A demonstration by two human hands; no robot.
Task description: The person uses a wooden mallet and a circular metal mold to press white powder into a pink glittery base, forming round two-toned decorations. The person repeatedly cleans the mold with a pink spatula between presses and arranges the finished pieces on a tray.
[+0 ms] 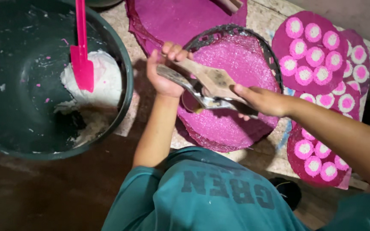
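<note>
My left hand (164,70) is closed around the near ends of a flat wooden paddle (213,79) and a metal handle (174,75). The right hand (260,102) grips the far end of the same two pieces. Both are held above a round pink sheet (240,64) lying in a dark-rimmed woven tray (232,29). A small metal cup (193,102) hangs under the paddle between my hands. Its inside is hidden.
A big dark green basin (5,141) at the left holds white dough (103,79) and a pink spatula (81,51). Round pink mats (279,45) at the right carry several pink rounds with white centres (314,56). Another pink sheet (180,17) lies behind.
</note>
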